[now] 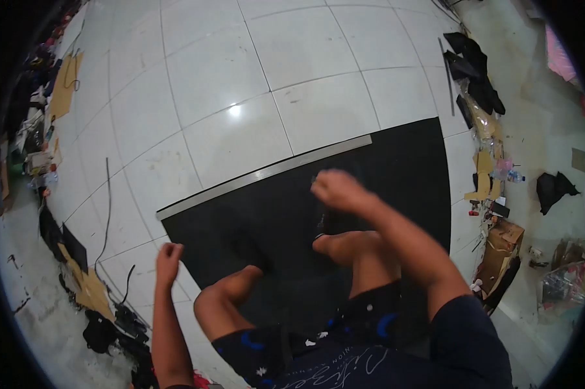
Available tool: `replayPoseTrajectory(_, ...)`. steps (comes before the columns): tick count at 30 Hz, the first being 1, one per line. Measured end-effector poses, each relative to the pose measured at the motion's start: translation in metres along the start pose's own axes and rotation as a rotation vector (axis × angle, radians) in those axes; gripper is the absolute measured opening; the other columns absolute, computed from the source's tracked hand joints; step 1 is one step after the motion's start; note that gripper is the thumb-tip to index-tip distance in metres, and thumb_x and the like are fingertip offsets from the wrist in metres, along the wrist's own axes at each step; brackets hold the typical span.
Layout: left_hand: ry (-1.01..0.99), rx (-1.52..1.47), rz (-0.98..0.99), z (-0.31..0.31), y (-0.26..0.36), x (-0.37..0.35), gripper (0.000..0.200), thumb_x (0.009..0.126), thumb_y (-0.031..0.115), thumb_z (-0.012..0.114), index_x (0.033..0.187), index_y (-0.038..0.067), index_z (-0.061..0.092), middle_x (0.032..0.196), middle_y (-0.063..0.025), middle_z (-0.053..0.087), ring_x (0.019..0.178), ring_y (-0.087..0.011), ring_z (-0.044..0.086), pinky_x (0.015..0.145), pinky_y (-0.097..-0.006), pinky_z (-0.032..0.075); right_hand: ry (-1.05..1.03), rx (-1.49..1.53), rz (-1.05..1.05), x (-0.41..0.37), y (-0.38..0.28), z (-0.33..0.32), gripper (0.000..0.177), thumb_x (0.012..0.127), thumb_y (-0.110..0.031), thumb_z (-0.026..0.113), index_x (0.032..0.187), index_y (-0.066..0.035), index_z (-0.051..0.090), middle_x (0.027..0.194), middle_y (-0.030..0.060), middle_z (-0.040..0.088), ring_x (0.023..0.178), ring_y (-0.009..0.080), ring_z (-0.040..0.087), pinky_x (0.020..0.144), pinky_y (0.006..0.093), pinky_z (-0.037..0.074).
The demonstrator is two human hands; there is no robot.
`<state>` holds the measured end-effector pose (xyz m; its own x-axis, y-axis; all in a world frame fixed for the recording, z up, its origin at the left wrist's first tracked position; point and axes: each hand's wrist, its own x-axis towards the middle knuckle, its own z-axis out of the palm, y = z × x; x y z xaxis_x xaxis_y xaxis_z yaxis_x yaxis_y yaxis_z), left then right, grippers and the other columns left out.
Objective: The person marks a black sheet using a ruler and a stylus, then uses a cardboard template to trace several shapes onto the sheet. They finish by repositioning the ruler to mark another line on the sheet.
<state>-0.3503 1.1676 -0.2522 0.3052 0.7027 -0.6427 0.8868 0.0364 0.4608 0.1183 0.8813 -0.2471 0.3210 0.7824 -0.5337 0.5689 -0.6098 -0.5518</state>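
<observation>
1 big black sheet (403,172) spread flat on the white tile floor (221,84), w/ 1 long metal strip (260,177) lying along most of its far edge. imo the strip's there bc it's straight & rigid, so it prob keeps that edge flat n lined up. right hand (341,191) hangs over the sheet near the strip, fingers curled into a loose fist; there's a dark bit by the fingertips but it's too blurry to tell if it's gripped. left hand (168,264) is just past the sheet's left edge, also curled nearly closed. nothing pokes out, tho can't tell if smth tiny is inside. held out wide like that, prob for balance, since the person's squatting. legs (226,310) are bent n spread over the sheet, feet too dark to make out, so bodyweight prob pins it. cardboard box (503,243), loose cable (107,201) etc sit out at the sides, prob to leave elbow room.
</observation>
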Motion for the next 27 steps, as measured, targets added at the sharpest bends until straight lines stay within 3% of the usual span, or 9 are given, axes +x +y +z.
replayPoseTrajectory(2,0.111,0.132,0.016,0.011,-0.031,0.055,0.036,0.092,0.032,0.071,0.106,-0.001,0.065,0.095,-0.0134,0.071,0.087,-0.0227,0.067,0.080,-0.0348,0.052,0.119,0.017,0.146,0.053,0.041,-0.005,0.034,0.095,-0.033,0.054,0.088,-0.002,0.067,0.099,0.0252,0.065,0.094,0.0433,0.062,0.083,0.0505,0.049)
replayPoseTrajectory(4,0.093,0.269,-0.018,0.028,-0.049,0.091,0.049,0.090,0.034,0.074,0.118,-0.004,0.062,0.111,-0.0211,0.068,0.104,-0.0287,0.067,0.092,-0.0392,0.052,0.236,0.042,0.070,0.110,0.108,0.011,0.038,0.098,-0.034,0.052,0.089,-0.001,0.067,0.099,0.0278,0.064,0.095,0.0439,0.060,0.086,0.0494,0.048)
replayPoseTrajectory(9,0.248,0.360,-0.035,0.084,-0.139,0.178,0.081,0.084,0.043,0.079,0.139,-0.009,0.047,0.135,-0.0298,0.056,0.128,-0.0389,0.055,0.107,-0.0441,0.044,0.628,0.086,-0.003,0.178,0.163,0.042,0.047,0.106,-0.041,0.045,0.100,-0.001,0.070,0.091,0.0176,0.066,0.090,0.0335,0.064,0.083,0.0434,0.048)
replayPoseTrajectory(12,0.333,0.251,-0.028,0.101,-0.202,0.207,0.096,0.081,0.047,0.082,0.144,-0.011,0.040,0.142,-0.0320,0.050,0.134,-0.0399,0.050,0.111,-0.0444,0.041,0.560,0.364,0.184,0.186,0.175,0.073,0.045,0.107,-0.042,0.045,0.113,-0.003,0.068,0.094,0.0143,0.069,0.089,0.0265,0.066,0.083,0.0408,0.050)
replayPoseTrajectory(14,0.364,0.131,-0.058,0.097,-0.215,0.212,0.105,0.077,0.053,0.082,0.145,-0.013,0.037,0.146,-0.0327,0.044,0.138,-0.0422,0.044,0.116,-0.0452,0.035,0.632,0.426,0.111,0.182,0.178,0.094,0.045,0.108,-0.040,0.043,0.127,-0.004,0.063,0.100,0.0108,0.071,0.092,0.0206,0.068,0.087,0.0393,0.051)
replayPoseTrajectory(18,0.439,-0.021,-0.017,0.095,-0.275,0.250,0.109,0.075,0.053,0.084,0.146,-0.013,0.035,0.151,-0.0322,0.038,0.141,-0.0408,0.039,0.118,-0.0450,0.032,0.541,0.129,0.074,0.174,0.226,0.114,0.044,0.109,-0.028,0.040,0.146,-0.007,0.049,0.136,0.0160,0.061,0.127,0.0246,0.058,0.108,0.0354,0.043)
replayPoseTrajectory(19,0.470,-0.021,-0.035,0.093,-0.265,0.240,0.110,0.075,0.055,0.083,0.146,-0.013,0.034,0.152,-0.0324,0.037,0.143,-0.0412,0.036,0.118,-0.0453,0.031,0.474,0.416,-0.178,0.170,0.259,0.124,0.054,0.104,-0.030,0.051,0.152,-0.007,0.042,0.150,0.0195,0.048,0.138,0.0261,0.047,0.116,0.0352,0.035)
replayPoseTrajectory(24,0.587,0.100,-0.099,0.103,-0.225,0.238,0.115,0.076,0.061,0.079,0.151,-0.010,0.027,0.157,-0.0329,0.026,0.148,-0.0438,0.024,0.121,-0.0472,0.026,0.324,-0.240,0.170,0.131,0.238,0.143,0.047,0.106,-0.030,0.040,0.149,-0.012,0.047,0.151,0.0224,0.046,0.137,0.0447,0.043,0.113,0.0522,0.035)
replayPoseTrajectory(27,0.575,0.075,-0.100,0.100,-0.230,0.235,0.117,0.076,0.063,0.078,0.152,-0.009,0.025,0.159,-0.0327,0.020,0.149,-0.0442,0.023,0.121,-0.0472,0.025,0.268,-0.295,0.204,0.110,0.208,0.153,0.045,0.106,-0.027,0.040,0.149,-0.014,0.046,0.153,0.0217,0.043,0.138,0.0453,0.040,0.113,0.0537,0.034)
